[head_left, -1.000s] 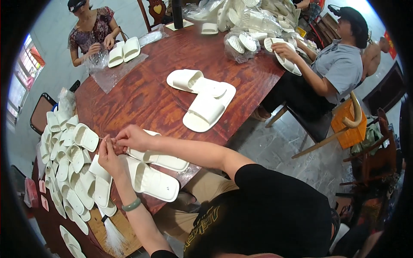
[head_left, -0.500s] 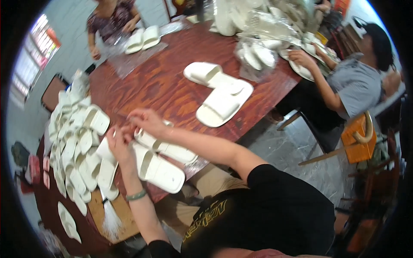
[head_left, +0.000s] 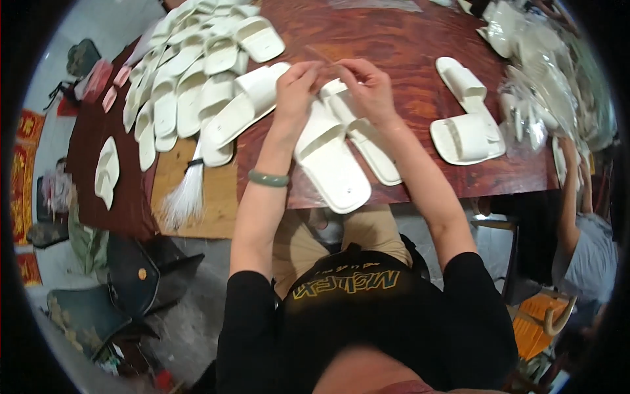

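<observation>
Side by side above the table's near edge, my left hand (head_left: 296, 90) and my right hand (head_left: 371, 92) have their fingers pinched together. Something thin and faint seems to run between the fingertips, too blurred to name. Below them lie two white slippers: the left slipper (head_left: 341, 177) points its open sole toward me, and the right slipper (head_left: 379, 154) is partly covered by my right hand and forearm. Next to my left wrist, another white slipper (head_left: 246, 108) rests at a slant against the pile. A green bangle (head_left: 268, 178) circles my left wrist.
A heap of white slippers (head_left: 190, 59) fills the table's left side. A bundle of thin white strands (head_left: 185, 195) lies on a tan board (head_left: 216, 213). Two overlapping slippers (head_left: 467, 139) sit to the right, near plastic-wrapped slippers (head_left: 538, 79). A co-worker's arm (head_left: 569, 190) reaches in there.
My view has swung, so the slipper heap now appears higher and the far co-worker is out of sight. My hands stay over the same slippers, now level with each other, fingertips pinched.
</observation>
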The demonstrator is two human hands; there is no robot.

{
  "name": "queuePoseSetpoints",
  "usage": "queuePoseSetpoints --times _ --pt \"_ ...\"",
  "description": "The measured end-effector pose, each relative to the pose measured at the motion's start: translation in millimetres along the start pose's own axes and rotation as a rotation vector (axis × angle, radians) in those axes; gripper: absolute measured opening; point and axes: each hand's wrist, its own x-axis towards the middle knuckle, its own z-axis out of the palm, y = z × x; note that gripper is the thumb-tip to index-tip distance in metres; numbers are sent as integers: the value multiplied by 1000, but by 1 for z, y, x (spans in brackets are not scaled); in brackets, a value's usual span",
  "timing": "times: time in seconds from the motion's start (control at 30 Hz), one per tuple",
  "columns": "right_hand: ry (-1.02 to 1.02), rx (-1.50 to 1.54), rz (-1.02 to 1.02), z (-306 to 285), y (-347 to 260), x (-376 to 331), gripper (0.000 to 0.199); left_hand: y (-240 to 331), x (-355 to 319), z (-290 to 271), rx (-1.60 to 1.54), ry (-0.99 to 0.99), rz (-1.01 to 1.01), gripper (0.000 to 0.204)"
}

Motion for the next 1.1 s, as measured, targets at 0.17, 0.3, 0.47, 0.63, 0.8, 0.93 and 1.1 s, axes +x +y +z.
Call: queuePoseSetpoints --times 0.17,0.3,0.47,0.63,0.8,0.93,1.1 --pt "-5 -185 -188 15 -9 -6 10 8 -4 -16 -155 19 -34 15" --pt "-2 -234 -198 9 -5 -6 11 8 -3 -17 -205 8 -43 15" --pt "-30 -242 -137 13 -8 -10 10 9 -4 -12 -169 6 -20 16" --pt "8 -339 -145 11 -3 -8 11 8 -4 -8 -102 9 -12 15" --pt "1 -341 -129 10 -3 -9 12 5 -6 -6 -28 -5 13 14" --pt "2 -353 -117 11 -5 -9 12 5 -6 -3 -35 10 27 15" --pt "4 -345 -108 12 -6 -9 12 4 -5 -5 6 23 39 13"
